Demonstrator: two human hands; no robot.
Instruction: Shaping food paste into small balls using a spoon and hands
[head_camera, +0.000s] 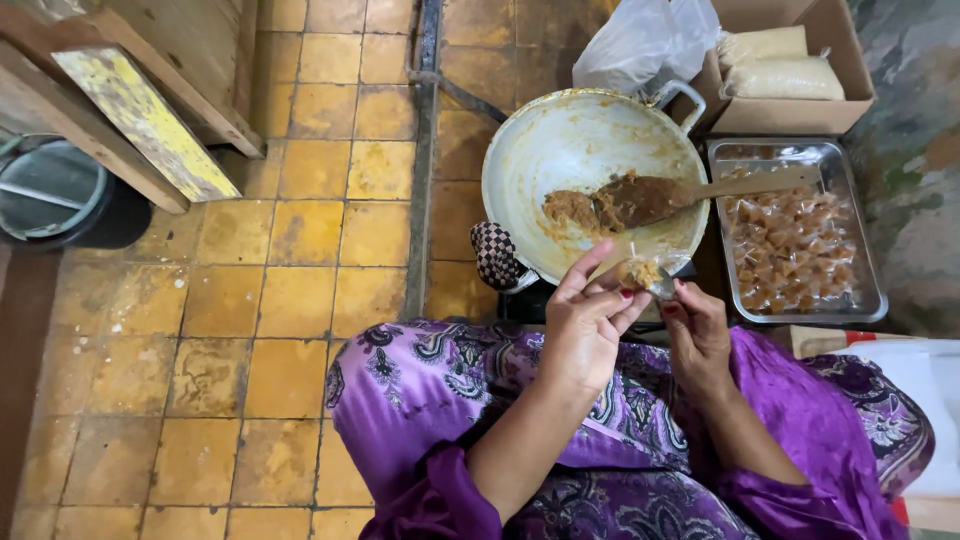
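Left hand (585, 318): fingers closed on a clear wrapper (648, 270) holding a brown lump, pinched at its 9 o'clock end.
Right hand (697, 330): pinches the wrapper's 3 o'clock end, apparently so the filling stays enclosed.
Pan (560, 150): at 12 o'clock, wooden spatula (680, 192) resting in the paste.
Tray (862, 300): at 2 o'clock, holding wrapped pieces.
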